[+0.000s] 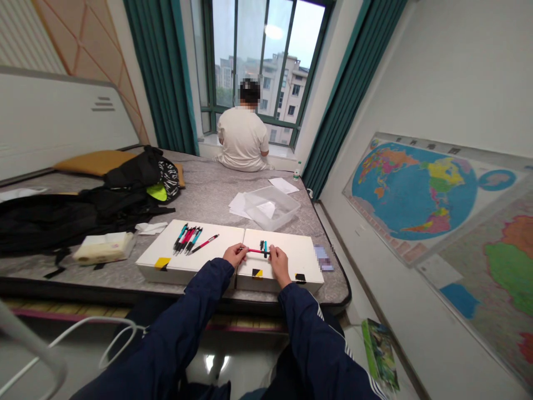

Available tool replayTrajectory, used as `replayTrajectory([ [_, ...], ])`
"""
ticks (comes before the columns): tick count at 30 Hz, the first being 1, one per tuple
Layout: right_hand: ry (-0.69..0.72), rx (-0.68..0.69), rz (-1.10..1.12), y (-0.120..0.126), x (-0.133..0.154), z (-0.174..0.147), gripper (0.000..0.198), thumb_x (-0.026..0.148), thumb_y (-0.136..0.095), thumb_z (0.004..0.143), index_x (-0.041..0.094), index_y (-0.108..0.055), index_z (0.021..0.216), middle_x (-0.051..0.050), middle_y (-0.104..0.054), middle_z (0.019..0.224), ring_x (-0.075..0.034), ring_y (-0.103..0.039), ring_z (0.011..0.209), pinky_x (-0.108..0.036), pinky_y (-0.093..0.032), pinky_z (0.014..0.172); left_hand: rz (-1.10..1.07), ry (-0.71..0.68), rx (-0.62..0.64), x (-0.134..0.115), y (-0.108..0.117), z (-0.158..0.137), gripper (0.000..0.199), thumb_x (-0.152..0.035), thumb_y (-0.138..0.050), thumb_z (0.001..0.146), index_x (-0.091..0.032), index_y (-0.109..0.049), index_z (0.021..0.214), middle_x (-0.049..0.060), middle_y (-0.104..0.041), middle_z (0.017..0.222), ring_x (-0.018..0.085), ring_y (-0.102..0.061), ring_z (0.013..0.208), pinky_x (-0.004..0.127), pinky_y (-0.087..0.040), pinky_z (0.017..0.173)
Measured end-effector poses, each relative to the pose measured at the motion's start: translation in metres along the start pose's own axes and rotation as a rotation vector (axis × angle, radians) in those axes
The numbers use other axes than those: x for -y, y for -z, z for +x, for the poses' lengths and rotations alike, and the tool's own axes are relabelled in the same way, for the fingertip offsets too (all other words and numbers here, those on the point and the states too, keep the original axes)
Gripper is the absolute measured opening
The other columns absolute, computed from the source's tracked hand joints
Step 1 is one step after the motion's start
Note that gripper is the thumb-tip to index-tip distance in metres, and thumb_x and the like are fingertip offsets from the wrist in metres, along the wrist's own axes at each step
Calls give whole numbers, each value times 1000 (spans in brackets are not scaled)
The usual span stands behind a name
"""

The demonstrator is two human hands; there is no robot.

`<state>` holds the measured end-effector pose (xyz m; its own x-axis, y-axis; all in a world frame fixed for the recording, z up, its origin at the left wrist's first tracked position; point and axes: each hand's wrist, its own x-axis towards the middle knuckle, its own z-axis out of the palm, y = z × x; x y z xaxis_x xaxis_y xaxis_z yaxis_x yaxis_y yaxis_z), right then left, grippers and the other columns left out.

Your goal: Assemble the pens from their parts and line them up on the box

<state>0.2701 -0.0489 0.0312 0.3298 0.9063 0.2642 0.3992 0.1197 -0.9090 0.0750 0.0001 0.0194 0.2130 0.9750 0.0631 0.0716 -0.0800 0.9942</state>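
Observation:
Between my two hands a red pen with black ends (pixel 255 251) lies level, just above the right white box (pixel 297 250). Its left end is pinched in the fingers of my left hand (pixel 235 255), its right end in those of my right hand (pixel 280 263). Behind it are a blue pen part (pixel 265 248) and a small black pen part (pixel 262 244), partly covered by the red pen. On the left white box (pixel 222 236) several blue and red pens (pixel 188 238) lie side by side, with one red pen (pixel 205 243) slanting at their right.
The boxes stand on a grey mattress (pixel 208 191). Beyond them are a clear plastic bin (pixel 275 205) and paper sheets (pixel 238 206). A tissue pack (pixel 104 247) and black bag (pixel 91 205) lie left; a phone (pixel 323 258) lies right. A person (pixel 244 136) sits by the window.

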Motion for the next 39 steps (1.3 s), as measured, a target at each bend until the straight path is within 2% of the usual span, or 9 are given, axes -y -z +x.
replayTrajectory([
  [7, 7, 69, 15, 1, 4, -1, 54, 61, -49, 85, 19, -50, 50, 4, -46, 46, -12, -43, 50, -24, -33, 53, 4, -3, 106, -1, -4, 0, 50, -62, -66, 67, -15, -64, 85, -3, -58, 50, 7, -39, 36, 21, -29, 41],
  [12, -62, 68, 103, 4, 3, -1, 57, 63, -51, 83, 20, -47, 47, 4, -43, 41, -11, -40, 42, -24, -32, 47, -26, -3, 91, -1, -5, 0, 53, -59, -68, 67, -13, -67, 93, -3, -57, 51, 6, -33, 35, 21, -24, 40],
  [18, -109, 49, 183, 3, 1, -1, 60, 67, -51, 81, 21, -43, 44, 4, -38, 37, -10, -33, 37, -24, -25, 40, -33, -11, 117, 2, -3, 2, 51, -56, -70, 67, -12, -70, 94, -1, -58, 51, 6, -35, 37, 21, -24, 40],
  [23, -112, 63, 206, 3, -2, -1, 59, 67, -52, 81, 21, -44, 46, 4, -39, 39, -10, -34, 38, -25, -25, 41, -45, -35, 114, 8, -3, 5, 47, -51, -71, 69, -12, -72, 95, 1, -61, 54, 7, -40, 39, 21, -28, 41],
  [30, -98, 90, 185, 4, -6, 1, 57, 64, -55, 80, 20, -45, 45, 4, -37, 38, -10, -34, 39, -24, -25, 43, -31, 1, 130, 4, 1, 3, 51, -50, -73, 67, -11, -73, 101, 2, -63, 55, 6, -37, 37, 22, -27, 39],
  [39, -68, 86, 175, 5, -5, 1, 55, 61, -54, 82, 20, -44, 46, 5, -37, 41, -11, -34, 44, -24, -27, 47, 15, -21, 100, 7, -3, 2, 47, -58, -68, 69, -14, -68, 84, -1, -61, 54, 7, -39, 38, 21, -29, 41],
])
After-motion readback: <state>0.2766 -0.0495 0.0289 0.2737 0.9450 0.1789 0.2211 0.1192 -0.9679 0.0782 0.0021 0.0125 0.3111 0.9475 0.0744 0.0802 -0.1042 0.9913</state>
